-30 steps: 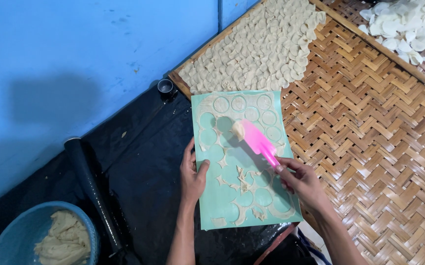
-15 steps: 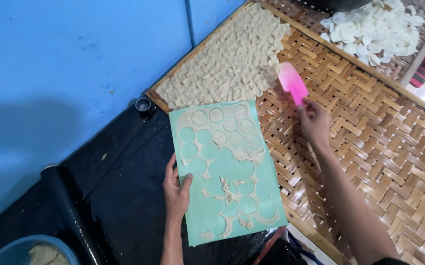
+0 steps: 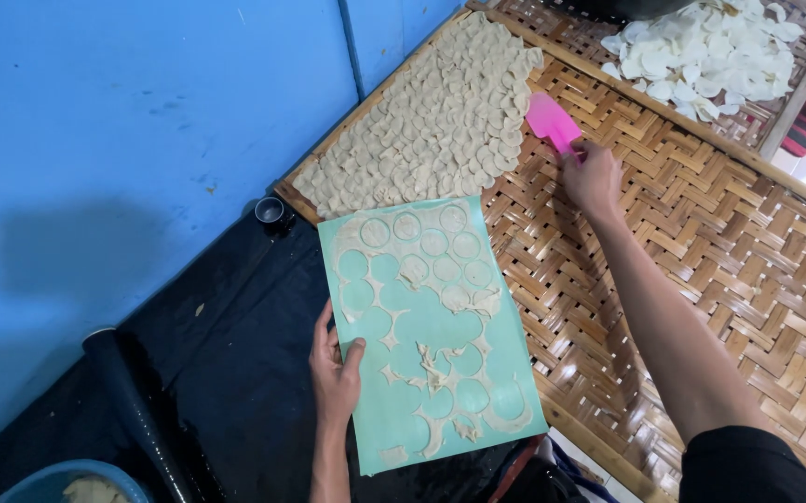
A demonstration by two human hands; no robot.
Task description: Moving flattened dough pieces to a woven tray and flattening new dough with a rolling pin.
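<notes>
Half spatula (image 3: 552,119) handle hidden in right hand (image 3: 593,177).

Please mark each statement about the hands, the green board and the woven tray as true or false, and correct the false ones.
1. The right hand holds a pink spatula. True.
2. The left hand is lifted clear of the green board. False: it rests on the board's left edge.
3. Dough rounds lie on the woven tray. True.
4. The spatula is on the board. False: it is over the tray, by the rounds.
</notes>
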